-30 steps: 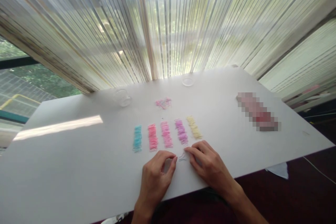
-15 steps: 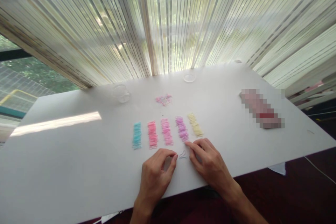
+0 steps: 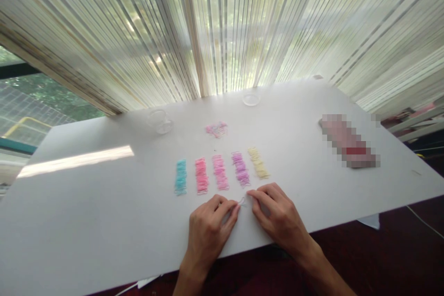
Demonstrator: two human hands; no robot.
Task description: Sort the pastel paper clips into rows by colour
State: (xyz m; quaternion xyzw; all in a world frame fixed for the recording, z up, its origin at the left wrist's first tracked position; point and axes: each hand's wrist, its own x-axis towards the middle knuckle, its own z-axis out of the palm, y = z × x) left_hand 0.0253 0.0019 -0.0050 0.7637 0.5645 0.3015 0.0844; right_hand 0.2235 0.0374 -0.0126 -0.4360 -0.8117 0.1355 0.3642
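My left hand (image 3: 210, 226) pinches the near side of a small pale blue-grey wire-like loop (image 3: 242, 202) between thumb and index finger. My right hand (image 3: 275, 212) is just right of the loop, fingers curled, with thumb and index tips close together; I cannot make out anything between them. Beyond the hands lie neat columns of small looped pieces, perhaps paper clips: a turquoise column (image 3: 181, 177), a coral column (image 3: 201, 176), a pink column (image 3: 220, 172), a purple column (image 3: 240, 169) and a yellow column (image 3: 258, 163).
A loose mixed pile (image 3: 216, 129) of similar pieces lies farther back on the white table (image 3: 104, 222). Two clear round plastic pieces stand behind: a container (image 3: 160, 121) and a shallow lid (image 3: 250, 98). A blurred pinkish flat object (image 3: 347, 141) lies at right.
My left hand has moved slightly right and now has its fingertips on the pale loop, which lay between the hands before. My right hand has barely moved.
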